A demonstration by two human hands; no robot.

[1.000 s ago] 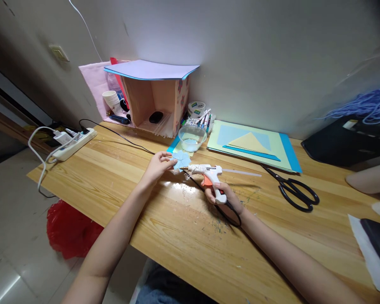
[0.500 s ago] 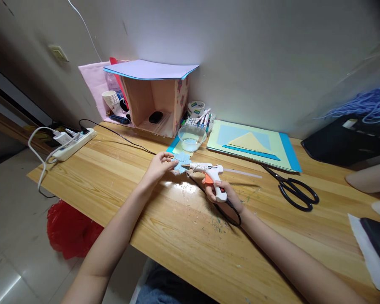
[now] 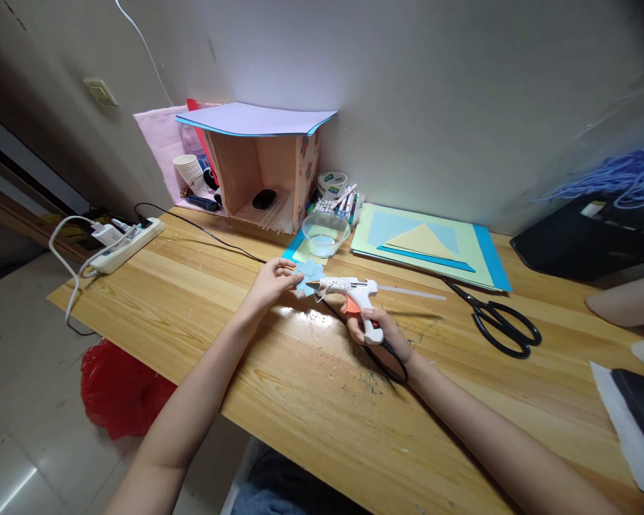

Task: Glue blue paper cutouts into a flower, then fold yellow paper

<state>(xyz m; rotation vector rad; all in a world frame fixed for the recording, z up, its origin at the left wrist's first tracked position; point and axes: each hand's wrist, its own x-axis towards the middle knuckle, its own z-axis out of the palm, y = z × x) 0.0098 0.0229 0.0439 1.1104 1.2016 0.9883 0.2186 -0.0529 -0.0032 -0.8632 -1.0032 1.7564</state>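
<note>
Between the fingers of my left hand (image 3: 273, 285) is the edge of a light blue paper flower (image 3: 312, 269). My right hand (image 3: 382, 332) is wrapped round the handle of a white hot glue gun (image 3: 360, 292) with an orange trigger. Its metal nozzle points left and sits over the flower; I cannot tell whether it touches the paper. A clear glue stick (image 3: 413, 292) sticks out of the gun's back, and a black cord hangs from its handle. Just behind the flower stands a clear plastic bowl (image 3: 325, 232) on blue and yellow paper.
Black-handled scissors (image 3: 501, 322) lie to the right. Coloured paper sheets (image 3: 365, 239) are stacked behind them. An open cardboard box (image 3: 279, 168) and several markers (image 3: 348, 204) stand by the wall. At the left table edge lies a power strip (image 3: 129, 247). A red plastic bag (image 3: 121, 390) is below.
The glue gun's nozzle has shifted slightly left over the flower. My left hand keeps its hold on the paper; the other things stay in place.
</note>
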